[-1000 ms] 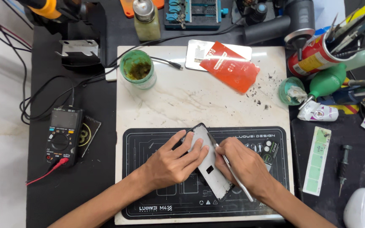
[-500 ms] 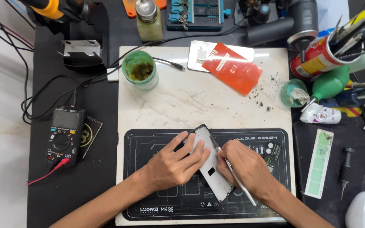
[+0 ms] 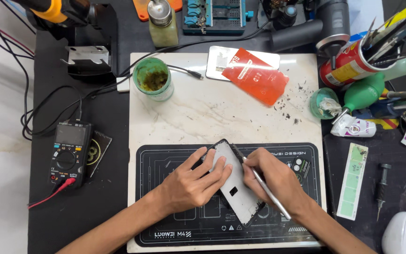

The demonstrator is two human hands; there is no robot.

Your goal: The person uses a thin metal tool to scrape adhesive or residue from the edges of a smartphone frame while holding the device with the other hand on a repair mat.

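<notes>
While left hand (image 3: 191,186) pins flat grey panel (image 3: 237,186), right hand (image 3: 273,181) grips thin metal tool (image 3: 264,186).

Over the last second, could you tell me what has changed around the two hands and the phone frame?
Very little. The left hand presses on the phone frame as before, and the right hand keeps its thin metal tool at the frame's upper edge; any tip movement is too small to tell. Nothing was picked up or let go. The black work mat, green jar and multimeter stayed put.
</notes>
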